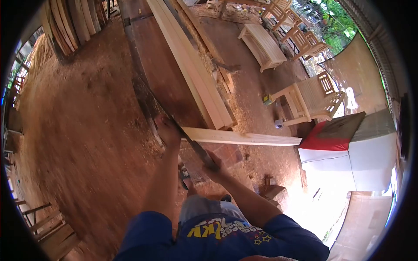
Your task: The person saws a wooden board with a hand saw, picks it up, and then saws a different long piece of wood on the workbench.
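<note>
And here we are, our right hand wrapped around the near end of a long, dark, narrow saw-like tool, our left hand curled beside its far stretch; whether those fingers grip it, we can't tell. The tool crosses the left end of a long, pale, straight-edged wooden plank, which runs right towards a red, grey and white covering. How far along are we? The plank looks shaped into a straight length, no severed piece shows, and any cut under the tool is too small to make out, so what's left on it we can't judge. Far of us, pale planks lie lengthwise on a dark brown wooden workbench, shavings scattered alongside.
</note>
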The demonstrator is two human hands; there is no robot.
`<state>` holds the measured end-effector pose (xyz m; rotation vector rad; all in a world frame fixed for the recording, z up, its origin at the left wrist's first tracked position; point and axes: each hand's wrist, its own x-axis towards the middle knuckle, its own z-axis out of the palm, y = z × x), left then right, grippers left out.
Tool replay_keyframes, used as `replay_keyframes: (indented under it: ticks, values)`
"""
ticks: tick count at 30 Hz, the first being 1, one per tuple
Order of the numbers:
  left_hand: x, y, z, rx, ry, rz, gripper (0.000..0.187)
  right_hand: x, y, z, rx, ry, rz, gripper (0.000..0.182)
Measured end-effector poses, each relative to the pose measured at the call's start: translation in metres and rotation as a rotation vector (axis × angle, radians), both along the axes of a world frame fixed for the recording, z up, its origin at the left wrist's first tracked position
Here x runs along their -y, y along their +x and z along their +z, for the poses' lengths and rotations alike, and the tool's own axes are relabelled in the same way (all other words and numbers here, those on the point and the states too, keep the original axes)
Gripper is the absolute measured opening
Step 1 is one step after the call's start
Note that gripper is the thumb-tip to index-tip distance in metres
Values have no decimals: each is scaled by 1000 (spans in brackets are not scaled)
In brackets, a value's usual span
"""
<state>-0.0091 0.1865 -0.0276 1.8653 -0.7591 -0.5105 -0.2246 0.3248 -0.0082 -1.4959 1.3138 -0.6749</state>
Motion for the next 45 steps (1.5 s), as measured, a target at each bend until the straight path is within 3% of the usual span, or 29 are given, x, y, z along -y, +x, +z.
replay_keyframes:
  ticks: [4, 8, 10, 11, 13, 15, 19, 21, 25, 28, 31, 32, 33, 34, 35, 36, 41, 44, 45]
  values:
    - [2, 2, -13, -109, 24, 29, 27, 25, 12, 68, 73, 65, 62, 65]
    - [12, 10, -53, 203, -153, -39, 29, 32, 8, 60, 75, 29, 79, 59]
    - [13, 11, -56, 214, -160, -41, 29, 29, 9, 44, 59, -89, 72, 56]
    - [12, 9, -38, 87, -83, -18, 29, 28, 10, 55, 72, -36, 78, 54]
    - [6, 6, -26, 167, -38, 21, 30, 24, 11, 57, 58, -11, 51, 50]
    - [3, 1, -11, -11, -97, 77, 30, 3, -5, 72, 80, 4, 70, 51]
    - [15, 15, -49, 221, -208, 91, 24, -89, -98, 90, 46, 28, 55, 55]
    - [13, 15, -49, 306, -262, 95, 21, -141, -147, 123, 44, 215, 87, 55]
    - [7, 9, -38, 114, -162, 61, 14, -206, -195, 144, -89, 23, 98, 58]
    - [1, 0, -19, 32, -165, 65, 15, -186, -184, 129, -58, 26, 104, 56]
    - [22, 18, -71, 323, -432, 82, 16, -114, -126, 70, -93, 163, 104, 51]
    - [24, 20, -83, 297, -433, 64, 16, -76, -90, 47, 64, 255, 77, 52]
    - [25, 23, -90, 272, -439, 57, 17, -39, -55, 13, 46, 19, 81, 52]
    - [31, 25, -90, 257, -453, 53, 18, -1, -18, 28, 49, -12, 92, 51]
    - [17, 16, -51, 93, -227, 79, 20, 30, 8, 53, 31, 4, 107, 52]
    - [17, 19, -48, 131, -210, 66, 20, 43, 23, 69, 16, 26, 124, 53]
    - [16, 13, -42, 185, -121, 111, 22, -15, -26, 55, 66, -137, 70, 56]
    - [11, 18, -55, 101, -234, 35, 28, -117, -111, 77, 62, 168, 62, 55]
    - [8, 11, -39, 41, -121, 65, 26, -147, -132, 98, 86, 196, 26, 55]
